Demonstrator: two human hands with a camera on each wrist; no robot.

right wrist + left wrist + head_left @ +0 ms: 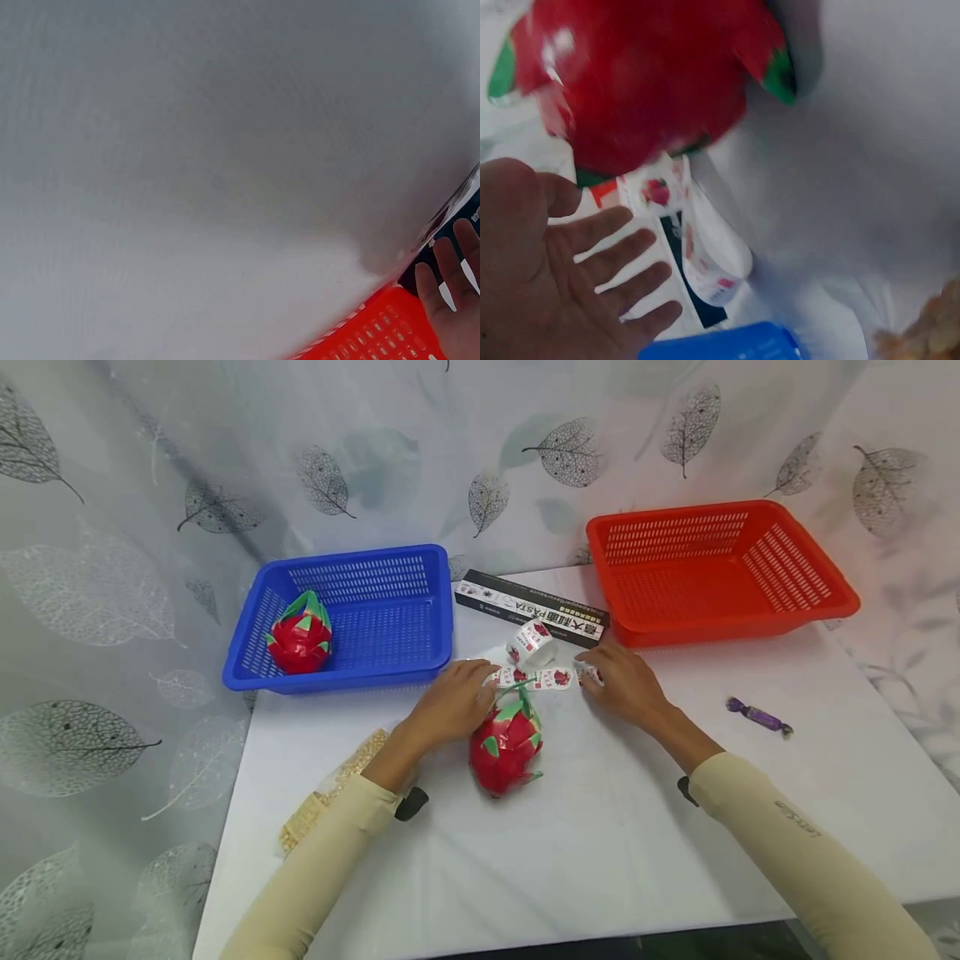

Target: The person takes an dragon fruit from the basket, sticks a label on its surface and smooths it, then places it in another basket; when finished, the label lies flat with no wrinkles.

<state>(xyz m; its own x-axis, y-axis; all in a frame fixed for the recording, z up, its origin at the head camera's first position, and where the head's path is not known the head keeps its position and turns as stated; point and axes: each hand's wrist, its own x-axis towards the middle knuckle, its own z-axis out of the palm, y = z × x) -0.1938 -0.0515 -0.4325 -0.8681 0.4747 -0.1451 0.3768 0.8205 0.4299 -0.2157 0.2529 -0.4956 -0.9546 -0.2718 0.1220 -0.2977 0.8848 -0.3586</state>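
A red dragon fruit model with green-tipped scales (506,752) stands on the table between the hands. The left hand (457,697) is just behind and left of it; in the left wrist view its fingers (619,255) are spread, tips near a white label strip (656,191) with dragon fruit pictures. That strip (551,679) runs across behind the fruit to the right hand (622,685), which pinches its far end between thumb and index finger. The label roll (531,645) stands behind the strip. In the right wrist view, the other right fingers (448,266) extend loosely.
A blue basket (337,678) at back left holds another dragon fruit model (300,639). At back right is a red basket (742,631), beside a black pasta box (532,608). A purple-wrapped candy (759,717) lies right; a bag of yellowish grains (315,810) lies partly under the left arm.
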